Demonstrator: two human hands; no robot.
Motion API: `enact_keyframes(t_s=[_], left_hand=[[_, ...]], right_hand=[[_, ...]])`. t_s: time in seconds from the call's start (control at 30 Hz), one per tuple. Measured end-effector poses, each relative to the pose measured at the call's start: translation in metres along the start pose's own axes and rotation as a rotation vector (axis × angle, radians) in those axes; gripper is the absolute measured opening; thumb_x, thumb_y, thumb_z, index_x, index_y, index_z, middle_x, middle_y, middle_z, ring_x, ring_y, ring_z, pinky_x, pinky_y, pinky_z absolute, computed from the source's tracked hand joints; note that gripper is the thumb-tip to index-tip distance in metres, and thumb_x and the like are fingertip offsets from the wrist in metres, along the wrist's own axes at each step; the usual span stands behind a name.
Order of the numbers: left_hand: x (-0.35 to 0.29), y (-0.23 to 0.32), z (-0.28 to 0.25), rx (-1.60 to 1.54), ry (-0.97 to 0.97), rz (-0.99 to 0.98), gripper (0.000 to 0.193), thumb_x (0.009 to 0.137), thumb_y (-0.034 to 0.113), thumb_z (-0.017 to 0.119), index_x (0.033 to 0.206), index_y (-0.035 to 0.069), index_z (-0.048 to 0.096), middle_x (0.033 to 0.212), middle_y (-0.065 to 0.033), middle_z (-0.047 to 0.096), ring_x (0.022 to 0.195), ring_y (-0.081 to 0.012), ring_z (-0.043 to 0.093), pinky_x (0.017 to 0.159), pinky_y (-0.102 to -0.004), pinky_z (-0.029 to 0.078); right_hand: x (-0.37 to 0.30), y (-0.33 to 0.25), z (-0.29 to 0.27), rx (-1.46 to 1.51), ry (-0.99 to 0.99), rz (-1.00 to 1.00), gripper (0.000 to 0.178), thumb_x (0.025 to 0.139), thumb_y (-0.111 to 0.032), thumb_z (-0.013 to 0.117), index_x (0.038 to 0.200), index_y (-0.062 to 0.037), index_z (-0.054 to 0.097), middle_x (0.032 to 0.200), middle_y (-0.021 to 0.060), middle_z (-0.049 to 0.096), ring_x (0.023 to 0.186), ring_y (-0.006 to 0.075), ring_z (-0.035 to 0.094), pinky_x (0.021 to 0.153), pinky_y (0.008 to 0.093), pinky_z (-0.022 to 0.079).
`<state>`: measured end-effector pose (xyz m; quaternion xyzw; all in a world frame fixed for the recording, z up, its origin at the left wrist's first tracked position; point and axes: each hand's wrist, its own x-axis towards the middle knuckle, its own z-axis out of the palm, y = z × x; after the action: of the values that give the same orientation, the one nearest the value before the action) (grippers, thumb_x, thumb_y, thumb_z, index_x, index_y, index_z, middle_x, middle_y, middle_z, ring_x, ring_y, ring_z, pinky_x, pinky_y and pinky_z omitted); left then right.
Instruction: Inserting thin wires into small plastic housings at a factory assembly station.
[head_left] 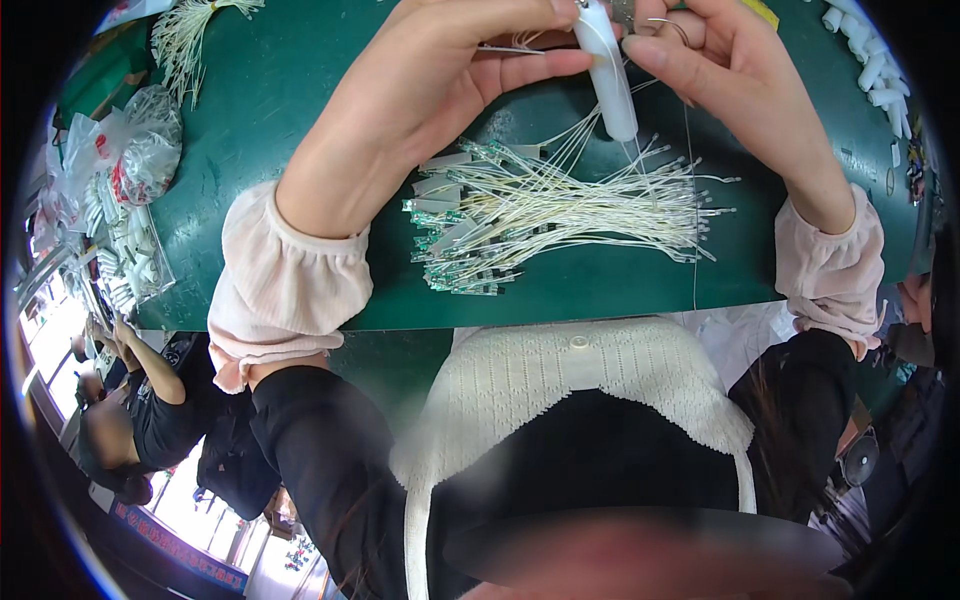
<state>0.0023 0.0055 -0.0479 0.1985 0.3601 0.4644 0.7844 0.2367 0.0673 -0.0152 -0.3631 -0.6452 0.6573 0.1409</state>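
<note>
My left hand [500, 45], at the far middle of the table, is closed on a white plastic tube [607, 80] that tilts down toward a pile of wires. My right hand [715, 55] is beside the tube's upper end with its fingers curled and thumb pressed in. What it pinches there is too small to make out. A curved thin wire [672, 28] shows at its fingers. Pale wires run from around the tube to the pile of white wires with small green circuit boards [560, 215] below. One fine strand [694, 240] hangs past the table's near edge.
Another bundle of white wires [200, 40] lies at the far left, near plastic bags [150, 145] and a clear box of white parts [135, 245]. Several white tubes [875, 60] line the far right. A person [140, 410] sits at left; another person's hand [915, 300] shows at right.
</note>
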Motion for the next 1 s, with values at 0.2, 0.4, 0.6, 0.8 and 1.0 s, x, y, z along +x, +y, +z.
enact_keyframes(t_s=[0.2,0.4,0.6,0.8,1.0], left_hand=[[0.009,0.000,0.004,-0.021,-0.068,0.032,0.006,0.101,0.007,0.062,0.099,0.002,0.066,0.114,-0.0126,0.072,0.101,-0.0194,0.070,0.094,-0.0327,0.058],[0.007,0.001,0.006,0.012,-0.006,0.037,0.006,0.101,0.006,0.061,0.100,0.002,0.065,0.114,-0.0124,0.071,0.101,-0.0187,0.070,0.093,-0.0319,0.059],[0.004,0.004,0.006,-0.007,-0.073,0.058,0.006,0.101,0.007,0.061,0.101,0.001,0.065,0.115,-0.0121,0.071,0.100,-0.0187,0.070,0.094,-0.0312,0.059],[0.007,0.002,0.011,0.056,0.011,-0.025,0.005,0.100,0.005,0.062,0.100,0.001,0.065,0.119,-0.0136,0.069,0.103,-0.0198,0.070,0.094,-0.0315,0.060],[-0.010,0.002,0.011,0.036,-0.076,-0.040,0.005,0.100,0.002,0.062,0.098,-0.001,0.064,0.127,-0.0186,0.065,0.109,-0.0229,0.069,0.095,-0.0307,0.060]], right_hand=[[0.043,0.053,-0.008,0.451,-0.471,-1.078,0.022,0.097,-0.002,0.071,0.100,-0.0066,0.050,0.078,-0.0067,0.056,0.064,-0.0030,0.046,0.054,0.0146,0.033],[-0.002,0.006,-0.004,0.051,0.037,-0.002,0.021,0.097,-0.001,0.070,0.101,-0.0059,0.050,0.078,-0.0056,0.057,0.065,-0.0031,0.047,0.054,0.0143,0.033],[0.003,0.009,-0.001,-0.046,0.056,0.049,0.017,0.099,-0.001,0.067,0.102,-0.0051,0.050,0.082,-0.0029,0.061,0.070,-0.0012,0.054,0.057,0.0145,0.038],[0.046,0.068,-0.008,0.600,-0.460,-1.054,0.014,0.100,-0.001,0.066,0.102,-0.0039,0.052,0.086,-0.0018,0.059,0.072,0.0002,0.055,0.060,0.0161,0.041],[-0.003,0.008,-0.011,0.031,0.054,-0.027,0.011,0.107,-0.013,0.059,0.101,-0.0033,0.057,0.080,-0.0050,0.055,0.071,0.0007,0.052,0.060,0.0173,0.041]])
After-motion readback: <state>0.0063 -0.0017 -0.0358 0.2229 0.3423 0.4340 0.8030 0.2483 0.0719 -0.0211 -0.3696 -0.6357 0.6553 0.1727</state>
